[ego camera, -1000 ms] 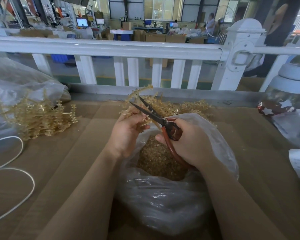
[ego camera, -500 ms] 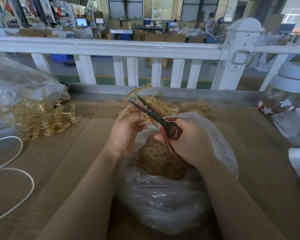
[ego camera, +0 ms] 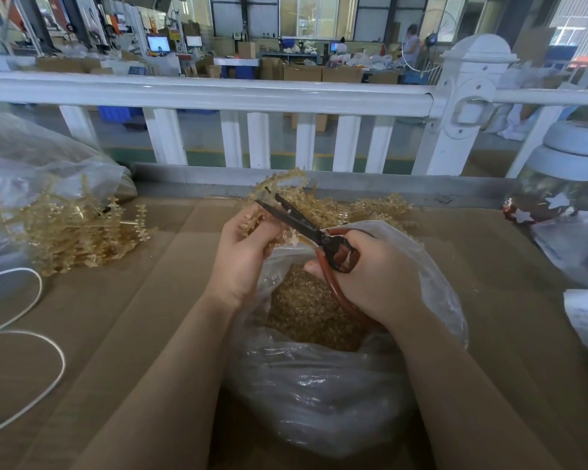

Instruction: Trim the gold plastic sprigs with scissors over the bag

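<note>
My left hand [ego camera: 243, 257] grips a gold plastic sprig [ego camera: 279, 183] that curves up and away above the fingers. My right hand [ego camera: 375, 278] holds the scissors [ego camera: 297, 220] by their red handles; the dark blades are parted and point up-left across the sprig. Both hands hover over the mouth of a clear plastic bag [ego camera: 323, 395] that holds a heap of gold trimmings [ego camera: 306, 310]. More gold sprigs [ego camera: 370, 212] lie on the table just behind the bag.
A pile of gold sprigs [ego camera: 72, 232] spills from a clear bag [ego camera: 24, 164] at the left. White cord loops [ego camera: 21, 334] lie at the near left. A jar with a white lid [ego camera: 571, 178] stands at the right. A white railing [ego camera: 218, 96] runs behind the cardboard-covered table [ego camera: 133, 317].
The scissor blades have drawn a little closer together on the sprig. Both hands stay over the bag in nearly the same place.
</note>
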